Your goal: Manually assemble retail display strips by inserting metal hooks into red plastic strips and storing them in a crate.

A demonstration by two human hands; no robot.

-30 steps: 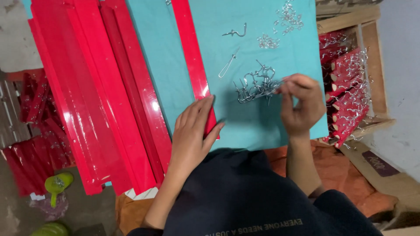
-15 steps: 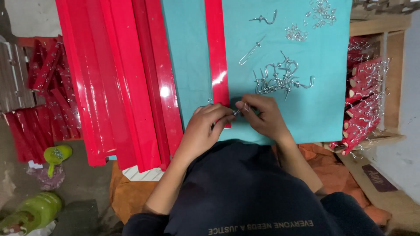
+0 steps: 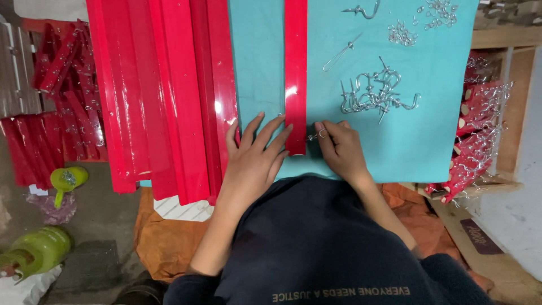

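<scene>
Beside red strip (image 3: 296, 73), right hand (image 3: 340, 149) pinching hook (image 3: 315, 136)

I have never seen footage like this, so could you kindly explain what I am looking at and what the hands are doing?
This is one view from a camera worn on a person's head, looking down at their own bare hands. The left hand lies flat, steadying a glossy red strip on a teal cloth. The right hand pinches a small metal hook against the strip's near end. A pile of metal hooks lies on the cloth, and a stack of red strips sits to the left.
</scene>
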